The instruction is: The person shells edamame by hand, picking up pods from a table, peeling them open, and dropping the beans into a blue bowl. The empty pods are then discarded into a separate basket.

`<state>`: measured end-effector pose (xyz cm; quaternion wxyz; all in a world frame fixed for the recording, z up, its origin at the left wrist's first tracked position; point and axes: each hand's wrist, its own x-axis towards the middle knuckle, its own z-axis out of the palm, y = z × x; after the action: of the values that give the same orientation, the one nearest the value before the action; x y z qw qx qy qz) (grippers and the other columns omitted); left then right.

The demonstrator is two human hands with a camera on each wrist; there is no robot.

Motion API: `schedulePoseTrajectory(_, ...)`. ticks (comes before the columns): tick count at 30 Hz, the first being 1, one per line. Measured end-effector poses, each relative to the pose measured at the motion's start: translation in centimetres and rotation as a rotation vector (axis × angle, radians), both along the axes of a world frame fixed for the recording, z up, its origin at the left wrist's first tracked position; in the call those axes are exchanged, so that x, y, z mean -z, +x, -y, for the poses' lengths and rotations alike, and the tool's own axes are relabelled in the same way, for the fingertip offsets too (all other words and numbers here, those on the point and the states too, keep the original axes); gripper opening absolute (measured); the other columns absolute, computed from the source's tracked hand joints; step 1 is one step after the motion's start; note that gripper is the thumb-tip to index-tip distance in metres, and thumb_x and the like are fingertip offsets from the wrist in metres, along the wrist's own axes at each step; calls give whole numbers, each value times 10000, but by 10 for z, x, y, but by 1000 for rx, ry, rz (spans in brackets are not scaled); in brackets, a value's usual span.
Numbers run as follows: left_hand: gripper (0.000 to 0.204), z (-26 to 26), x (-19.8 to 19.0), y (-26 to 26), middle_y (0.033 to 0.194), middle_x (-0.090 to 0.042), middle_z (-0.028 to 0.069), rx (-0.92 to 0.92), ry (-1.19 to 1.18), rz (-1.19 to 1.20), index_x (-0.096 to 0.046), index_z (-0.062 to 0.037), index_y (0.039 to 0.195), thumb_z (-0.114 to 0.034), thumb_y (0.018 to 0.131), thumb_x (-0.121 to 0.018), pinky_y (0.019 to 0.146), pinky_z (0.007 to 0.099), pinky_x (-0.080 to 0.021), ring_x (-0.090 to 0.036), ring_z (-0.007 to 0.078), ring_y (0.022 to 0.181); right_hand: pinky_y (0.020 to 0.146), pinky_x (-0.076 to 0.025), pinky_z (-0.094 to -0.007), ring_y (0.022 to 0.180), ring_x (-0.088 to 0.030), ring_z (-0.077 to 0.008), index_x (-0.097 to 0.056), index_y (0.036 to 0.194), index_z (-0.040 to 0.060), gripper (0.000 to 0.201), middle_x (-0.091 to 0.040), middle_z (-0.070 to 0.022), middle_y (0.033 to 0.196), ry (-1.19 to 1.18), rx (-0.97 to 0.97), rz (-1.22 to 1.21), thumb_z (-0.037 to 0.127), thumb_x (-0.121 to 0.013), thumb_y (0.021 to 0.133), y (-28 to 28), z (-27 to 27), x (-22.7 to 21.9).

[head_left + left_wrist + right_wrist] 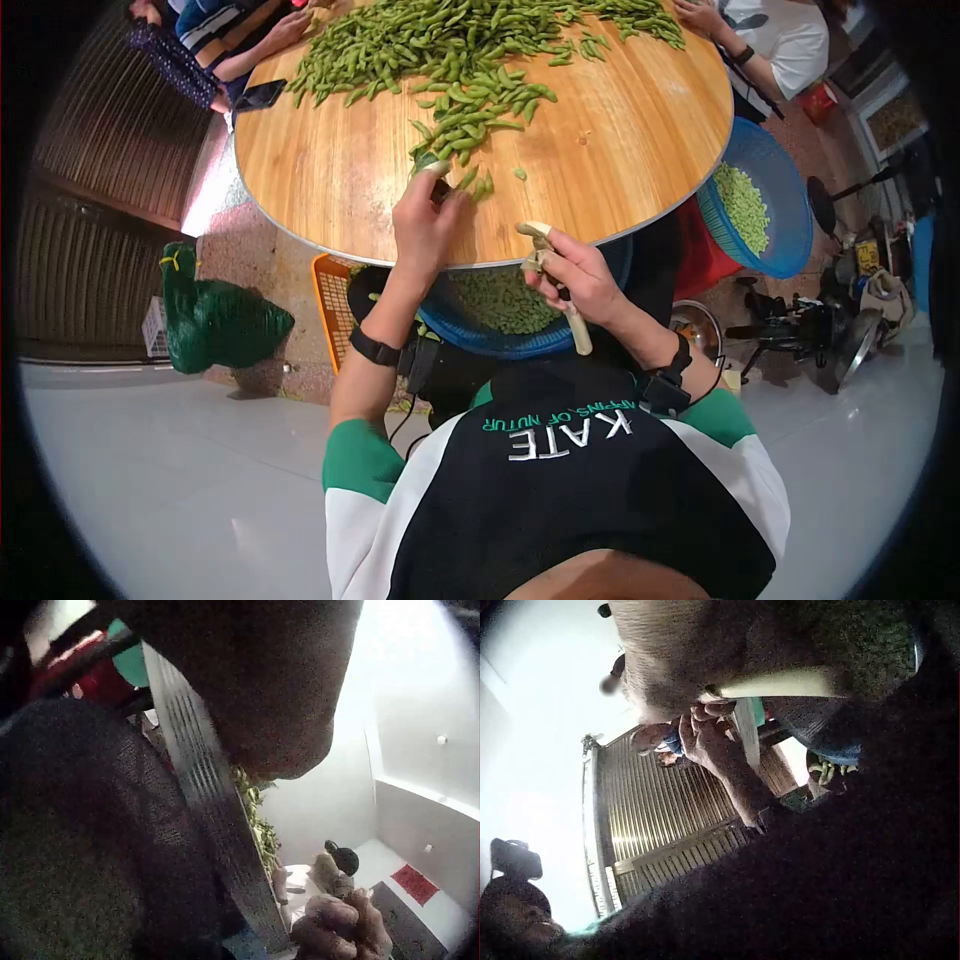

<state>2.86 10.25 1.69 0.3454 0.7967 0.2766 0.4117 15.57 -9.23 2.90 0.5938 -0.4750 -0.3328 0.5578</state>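
A heap of green edamame pods point(450, 50) covers the far half of a round wooden table point(600, 150). My left hand point(428, 222) reaches over the near rim, its fingers curled on a pod point(470, 180) at the heap's near end; the right wrist view shows this left hand point(705, 735) from below with curled fingers. My right hand point(572, 280) hovers at the table's edge and grips a small tool with a pale handle point(579, 335), also seen as the handle point(780, 684). The left wrist view shows the right hand point(337, 926) low down beside the table rim point(217, 825).
A blue basket point(480, 340) of green beans sits under the table edge in front of me. Another blue basket point(775, 190) with beans stands at the right. Other people's hands point(285, 30) work the far side near a phone point(260, 95). An orange crate point(332, 300) and a green bag point(215, 320) stand left.
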Motion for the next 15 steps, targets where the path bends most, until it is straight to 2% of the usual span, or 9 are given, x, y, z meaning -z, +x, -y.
schedulePoseTrajectory(1, 233, 5, -2, -1, 782, -598, 81, 10, 7, 0, -599, -25, 993, -13, 773, -674, 623, 275, -474, -574, 178, 657, 462, -375, -172, 569, -456, -51, -343, 1389, 17, 422, -567, -72, 846, 2, 7, -92, 120, -386, 982, 0, -4, 1)
schedulePoseTrajectory(3, 198, 16, -5, -4, 826, -620, 23, 139, -404, 258, -601, 3, 972, -18, 792, -680, 658, 236, -467, -566, 93, 708, 459, -378, -173, 570, -458, -52, -338, 1394, 25, 424, -567, -76, 844, 11, 21, -181, 126, -388, 985, 0, -11, -2)
schedulePoseTrajectory(4, 168, 28, -17, -8, 845, -613, -13, 197, -535, 205, -607, 5, 959, -10, 805, -675, 671, 218, -457, -548, 57, 732, 457, -378, -174, 574, -460, -55, -341, 1393, 30, 422, -569, -79, 848, 16, 13, -190, 133, -391, 987, -2, -11, -5)
schedulePoseTrajectory(5, 168, 38, -19, -10, 845, -613, -13, 200, -543, 205, -607, 5, 959, -10, 805, -675, 671, 218, -457, -548, 57, 732, 455, -378, -176, 577, -462, -58, -343, 1392, 35, 420, -572, -82, 851, 16, 3, -199, 140, -395, 989, -3, -10, -6)
schedulePoseTrajectory(7, 160, 52, -21, -14, 832, -616, -12, 331, -859, 266, -619, -6, 961, -15, 811, -675, 666, 209, -453, -555, 55, 726, 455, -379, -177, 578, -460, -62, -350, 1386, 33, 414, -574, -85, 851, 5, -13, -249, 140, -396, 988, -4, -9, -6)
schedulePoseTrajectory(9, 152, 56, -10, -18, 828, -618, -8, 394, -868, 229, -614, -15, 968, -39, 830, -673, 651, 206, -449, -565, 60, 733, 455, -379, -178, 580, -459, -66, -356, 1379, 30, 409, -576, -88, 851, 3, -34, -295, 141, -397, 987, -2, -9, -6)
schedulePoseTrajectory(11, 155, 60, -6, -20, 820, -620, -4, 474, -1001, 199, -604, -17, 978, -51, 841, -667, 607, 200, -427, -551, 57, 699, 456, -381, -180, 579, -455, -73, -370, 1364, 25, 398, -579, -94, 847, 6, -71, -378, 141, -404, 984, -3, -6, -4)
schedulePoseTrajectory(12, 157, 66, -16, -18, 804, -615, -2, 438, -1067, 232, -594, -18, 983, -49, 845, -662, 558, 194, -382, -510, 44, 651, 456, -381, -180, 579, -455, -73, -370, 1364, 25, 398, -579, -94, 847, 1, -73, -379, 141, -404, 984, -4, -4, -3)
schedulePoseTrajectory(15, 135, 65, -7, -19, 786, -606, -6, 476, -1046, 246, -601, -15, 975, -63, 859, -651, 535, 191, -356, -478, 37, 617, 457, -381, -179, 577, -451, -75, -375, 1356, 22, 395, -581, -99, 847, 21, -89, -422, 145, -413, 982, -5, -2, -5)
